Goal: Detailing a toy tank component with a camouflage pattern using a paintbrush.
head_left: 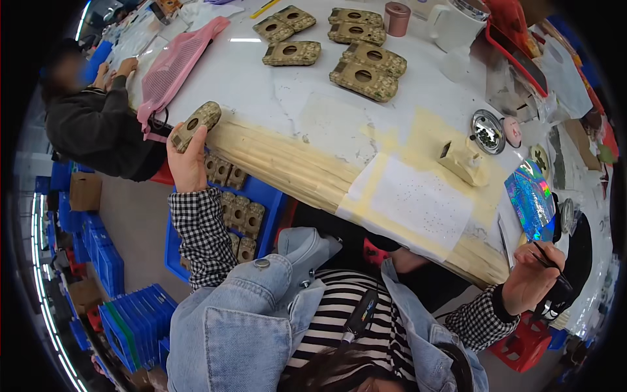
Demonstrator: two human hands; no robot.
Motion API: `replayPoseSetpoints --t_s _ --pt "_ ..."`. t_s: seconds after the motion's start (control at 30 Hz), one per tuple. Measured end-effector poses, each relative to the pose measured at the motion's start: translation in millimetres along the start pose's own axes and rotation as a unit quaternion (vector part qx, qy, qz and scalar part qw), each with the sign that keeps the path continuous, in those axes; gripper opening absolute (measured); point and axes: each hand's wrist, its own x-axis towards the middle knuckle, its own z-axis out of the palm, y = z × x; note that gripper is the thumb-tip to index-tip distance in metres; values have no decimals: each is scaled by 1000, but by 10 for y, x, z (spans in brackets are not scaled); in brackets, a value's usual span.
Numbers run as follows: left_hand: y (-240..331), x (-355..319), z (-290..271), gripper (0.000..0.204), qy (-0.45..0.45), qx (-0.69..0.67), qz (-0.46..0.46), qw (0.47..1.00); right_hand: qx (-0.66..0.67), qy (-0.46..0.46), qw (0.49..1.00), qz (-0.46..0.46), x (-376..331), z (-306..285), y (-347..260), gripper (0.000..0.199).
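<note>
My left hand [188, 160] is raised past the table's left edge, closed around a camouflage toy tank hull [199, 125] with a round hole in its top. Over at the right front edge, my right hand [532, 277] grips a slim black tool, apparently tweezers [547, 256]. More camouflage hulls [364, 74] sit in groups at the far middle of the table. Below my left hand, a blue crate [277, 209] holds several similar hulls. A round metal dish [488, 130] with small dark green bits stands at the right.
Yellow tape and a white paper sheet [418, 202] cover the near table. A tape-covered block [465, 163], a shiny holographic pouch [530, 196], a white mug [457, 26] and a pink mesh bag [179, 65] lie around. Another person [98, 130] sits at the left. Blue bins [137, 326] stand below.
</note>
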Motion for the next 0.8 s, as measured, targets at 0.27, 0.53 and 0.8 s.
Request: replayPoseSetpoints --t_s 0.27,0.53,0.8 --pt "-577 -715 -858 60 189 126 -115 967 -11 52 999 -2 -52 106 90 40" --pt "-1383 -952 -696 68 12 491 -88 867 -41 42 998 -14 -100 150 39 40" --pt "-1668 -818 -738 64 -99 650 -78 749 -58 79 994 -44 -181 144 -4 35"
